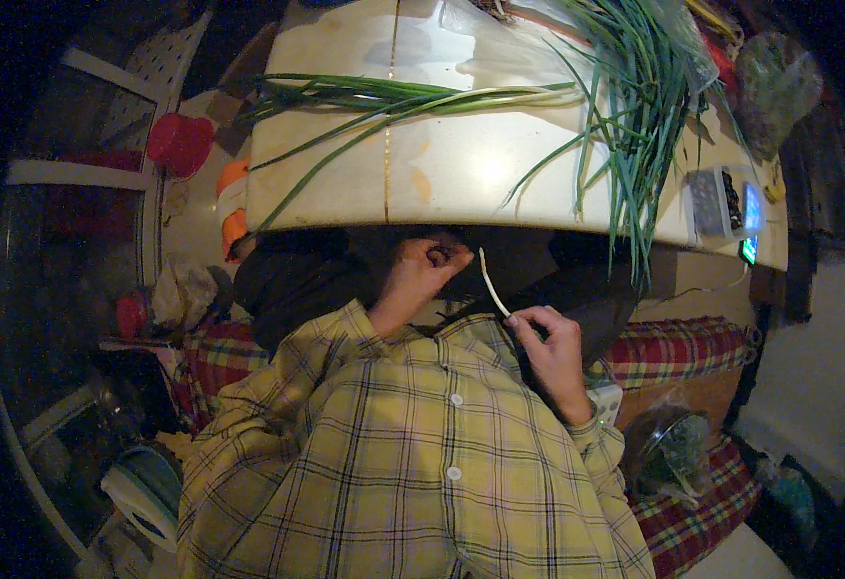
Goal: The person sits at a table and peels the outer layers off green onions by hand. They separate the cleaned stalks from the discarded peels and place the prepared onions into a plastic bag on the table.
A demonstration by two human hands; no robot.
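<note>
My right hand (550,339) pinches the lower end of a thin white stalk (492,286), which looks like the pale part of a scallion. The stalk slants up and left over my lap. Close to its upper end is my left hand (422,268), thumb and fingertips drawn together, with nothing visible between them. Beyond both hands, a few long scallions (422,101) lie sideways across the white table (307,174). A larger heap of green scallions (636,137) covers the table's right part, its leaf tips hanging over the front edge.
Clear plastic sheeting (509,58) lies at the table's back. At right are a plastic box (712,203) with dark contents, a lit phone (751,224) on a cable, and a bag of greens (777,94). Another bagged bundle (672,456) rests on the plaid seat (712,499).
</note>
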